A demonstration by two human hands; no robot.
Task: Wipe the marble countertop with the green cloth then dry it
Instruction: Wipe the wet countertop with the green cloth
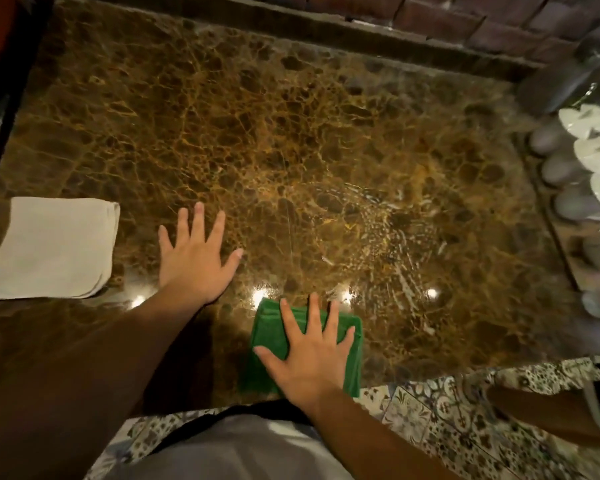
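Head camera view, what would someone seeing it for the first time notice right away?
Probably the green cloth at the near edge of the brown marble countertop, pressed flat under the right hand. Next, the left hand spread bare on the stone beside a folded white cloth at the left edge. Wet streaks glisten to the right of centre.

I see my right hand [309,344] flat on the cloth [267,341] at the countertop's [291,133] near edge — my left hand [194,258] rests on bare stone just left of it. A folded towel [49,247] lies further left — glassware [589,161] lines the right edge.
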